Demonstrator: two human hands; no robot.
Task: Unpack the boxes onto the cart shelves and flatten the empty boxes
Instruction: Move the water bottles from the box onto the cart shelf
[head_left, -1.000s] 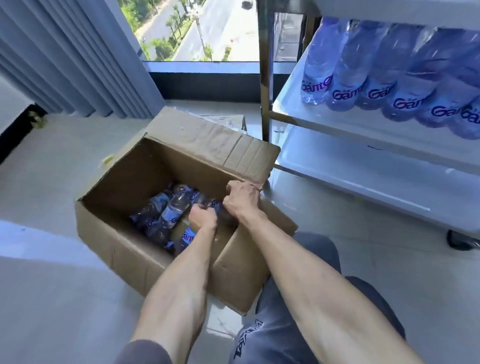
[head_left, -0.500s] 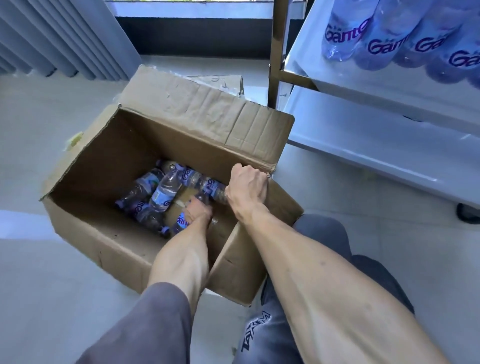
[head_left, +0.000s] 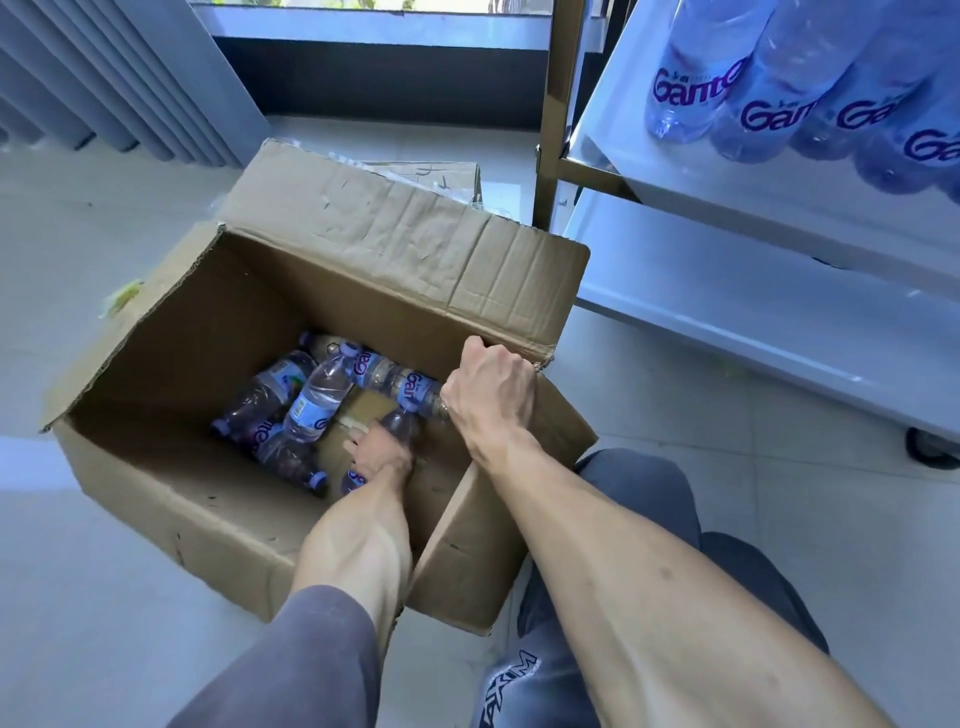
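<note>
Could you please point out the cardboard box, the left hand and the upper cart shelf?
cardboard box (head_left: 156, 483): head view, outer front wall.
left hand (head_left: 382, 452): head view, back of hand, inside the box.
upper cart shelf (head_left: 769, 208): head view, bare white surface.

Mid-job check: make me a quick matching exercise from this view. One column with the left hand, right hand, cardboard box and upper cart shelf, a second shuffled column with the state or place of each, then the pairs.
Things:
1. left hand
2. right hand
3. cardboard box
4. upper cart shelf

States or places:
A. carries a row of bottles lying down
B. grips the box's rim at the right corner
C. open on the floor, a few bottles at the bottom
D. reaches deep inside the box, on a bottle

Pairs: 1-D, 2-B, 3-C, 4-A
</note>
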